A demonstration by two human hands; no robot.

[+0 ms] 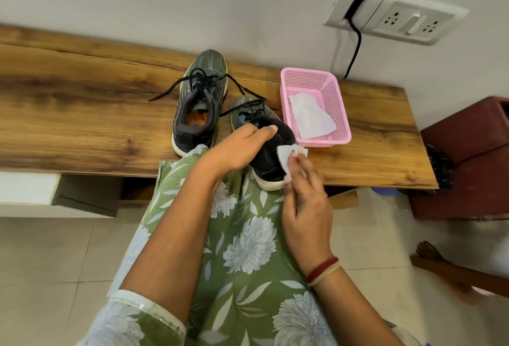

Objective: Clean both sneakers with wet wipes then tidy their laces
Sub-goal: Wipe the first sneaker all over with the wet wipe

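Note:
Two dark grey-green sneakers with white soles and loose black laces are on a wooden bench [82, 114]. The left sneaker [198, 103] stands flat, toe toward the wall. My left hand [237, 150] grips the collar of the right sneaker [268, 158], whose heel hangs over the bench's front edge. My right hand [305, 194] pinches a white wet wipe [286, 155] and presses it on that sneaker's heel side.
A pink mesh basket [341, 114] holding another white wipe [311, 119] sits just right of the sneakers. A wall socket panel [396, 12] with a black cable [355, 48] is behind. A maroon box [468, 158] stands right of the bench. Tiled floor lies below.

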